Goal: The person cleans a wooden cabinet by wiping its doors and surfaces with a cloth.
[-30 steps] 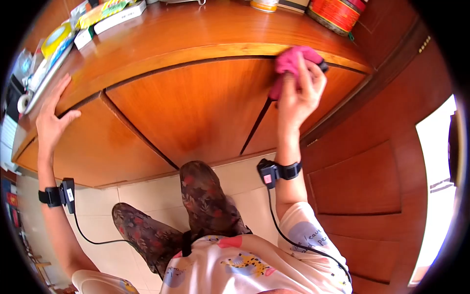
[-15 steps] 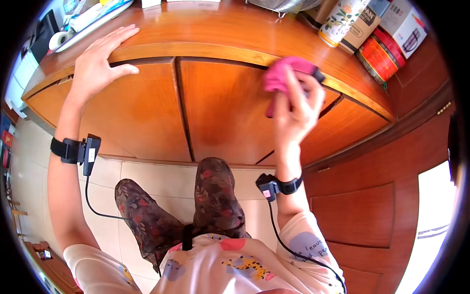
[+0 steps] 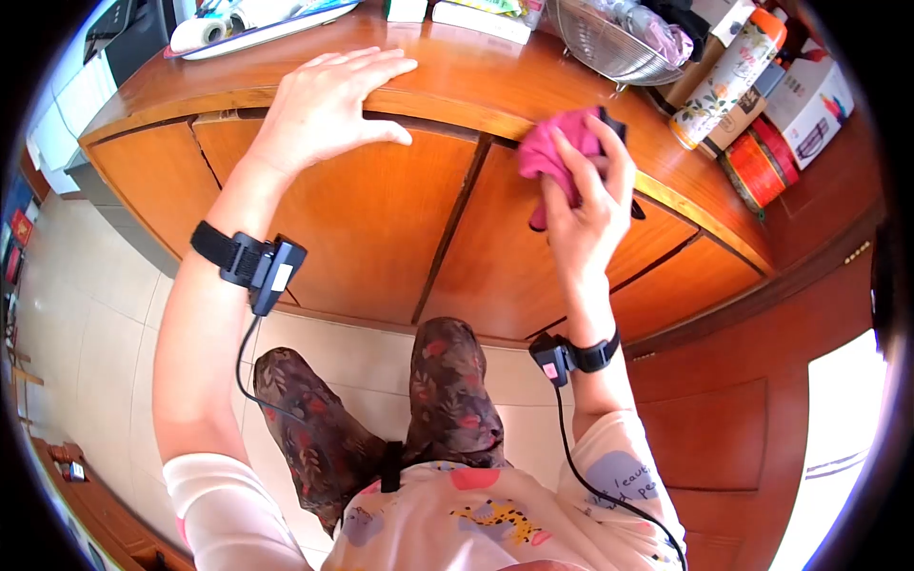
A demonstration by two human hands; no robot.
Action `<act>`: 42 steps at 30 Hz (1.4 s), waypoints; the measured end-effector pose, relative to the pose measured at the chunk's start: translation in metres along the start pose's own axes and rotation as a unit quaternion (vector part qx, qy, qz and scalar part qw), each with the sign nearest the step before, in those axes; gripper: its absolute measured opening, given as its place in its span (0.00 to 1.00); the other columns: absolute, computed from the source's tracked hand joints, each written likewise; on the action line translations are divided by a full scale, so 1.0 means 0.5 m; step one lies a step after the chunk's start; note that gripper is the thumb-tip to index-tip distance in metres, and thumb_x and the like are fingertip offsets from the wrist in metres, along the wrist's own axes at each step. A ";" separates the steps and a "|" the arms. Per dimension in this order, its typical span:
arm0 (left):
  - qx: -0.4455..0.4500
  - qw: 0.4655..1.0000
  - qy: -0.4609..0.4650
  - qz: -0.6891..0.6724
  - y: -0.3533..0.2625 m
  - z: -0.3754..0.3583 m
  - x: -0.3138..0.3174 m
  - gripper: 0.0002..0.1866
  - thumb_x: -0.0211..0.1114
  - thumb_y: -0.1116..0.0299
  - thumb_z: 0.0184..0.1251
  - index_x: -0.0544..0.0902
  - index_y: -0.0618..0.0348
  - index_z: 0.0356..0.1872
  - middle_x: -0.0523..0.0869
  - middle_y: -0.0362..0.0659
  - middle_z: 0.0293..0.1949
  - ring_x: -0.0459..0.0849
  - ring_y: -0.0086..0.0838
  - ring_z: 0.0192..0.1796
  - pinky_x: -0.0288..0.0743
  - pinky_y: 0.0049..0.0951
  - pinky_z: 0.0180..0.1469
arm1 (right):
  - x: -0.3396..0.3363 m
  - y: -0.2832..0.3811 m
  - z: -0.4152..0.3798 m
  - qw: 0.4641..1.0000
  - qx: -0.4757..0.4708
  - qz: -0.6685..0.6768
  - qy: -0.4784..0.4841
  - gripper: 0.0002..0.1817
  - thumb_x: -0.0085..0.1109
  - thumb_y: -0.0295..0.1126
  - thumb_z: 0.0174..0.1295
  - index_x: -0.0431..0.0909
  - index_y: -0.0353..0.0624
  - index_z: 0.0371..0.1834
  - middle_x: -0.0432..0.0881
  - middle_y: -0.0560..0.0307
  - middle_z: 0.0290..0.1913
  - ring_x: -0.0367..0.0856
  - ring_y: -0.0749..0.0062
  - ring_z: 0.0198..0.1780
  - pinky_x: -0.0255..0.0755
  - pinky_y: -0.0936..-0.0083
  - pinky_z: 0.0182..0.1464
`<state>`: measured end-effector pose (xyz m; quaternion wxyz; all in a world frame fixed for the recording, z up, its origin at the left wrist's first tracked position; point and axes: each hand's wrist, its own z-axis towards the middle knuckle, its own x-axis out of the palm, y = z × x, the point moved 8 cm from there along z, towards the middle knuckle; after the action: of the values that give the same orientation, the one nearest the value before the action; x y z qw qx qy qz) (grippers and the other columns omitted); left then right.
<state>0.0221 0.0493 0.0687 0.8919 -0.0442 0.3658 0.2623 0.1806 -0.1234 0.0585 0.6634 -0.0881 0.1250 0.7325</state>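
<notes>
Cloth (image 3: 555, 152), one: magenta-pink, matt, crumpled into loose folds, black showing on its two o'clock side, a darker end hanging at seven o'clock. Location: one o'clock in the view, at the front edge of the glossy brown wooden table (image 3: 476, 81). Right hand (image 3: 592, 214): fingers clamped on the cloth. Left hand (image 3: 319, 109): eleven o'clock, over the table's edge, thumb and fingers apart.

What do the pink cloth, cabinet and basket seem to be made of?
Pink cloth: fabric, matte, judging by its crumpled folds.
Cabinet: wood or veneer, apparently varnished; grain and glossy highlights show.
Basket: probably metal, given its silvery shine.
</notes>
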 end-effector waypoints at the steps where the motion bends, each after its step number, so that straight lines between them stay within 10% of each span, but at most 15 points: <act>1: 0.007 1.000 -0.007 0.000 0.000 0.000 0.000 0.40 0.76 0.46 0.44 0.77 0.43 0.64 0.79 0.38 0.64 0.75 0.34 0.67 0.67 0.36 0.69 | 0.019 0.030 0.012 0.999 -0.026 -0.028 0.012 0.24 0.72 0.23 0.41 0.85 0.51 0.47 0.80 0.64 0.55 0.77 0.66 0.42 0.76 0.74 0.48; 23: 0.041 0.999 -0.015 -0.031 -0.012 0.005 -0.003 0.38 0.77 0.51 0.45 0.79 0.49 0.61 0.81 0.40 0.62 0.76 0.34 0.66 0.70 0.36 0.66 | -0.026 -0.018 -0.030 0.991 0.105 -0.049 -0.064 0.18 0.69 0.23 0.45 0.78 0.43 0.42 0.78 0.54 0.49 0.78 0.55 0.52 0.77 0.65 0.49; 33: 0.006 0.999 0.007 -0.032 -0.014 0.009 -0.010 0.36 0.78 0.51 0.45 0.80 0.50 0.59 0.81 0.41 0.61 0.77 0.34 0.65 0.70 0.35 0.66 | -0.244 -0.334 -0.144 0.890 0.323 -0.147 -0.286 0.12 0.67 0.26 0.50 0.78 0.39 0.38 0.77 0.49 0.43 0.77 0.58 0.43 0.73 0.67 0.49; 42: -0.016 0.998 0.036 -0.041 -0.010 0.012 -0.002 0.38 0.79 0.56 0.44 0.79 0.48 0.62 0.80 0.40 0.63 0.76 0.35 0.65 0.70 0.35 0.66 | -0.255 -0.321 -0.126 0.919 0.254 -0.141 -0.268 0.13 0.69 0.28 0.48 0.78 0.40 0.36 0.75 0.52 0.39 0.76 0.61 0.38 0.74 0.67 0.43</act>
<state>0.0278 0.0459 0.0732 0.8874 -0.0829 0.3910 0.2298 0.3513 -0.2492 0.0255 0.7686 0.2663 0.1103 0.5711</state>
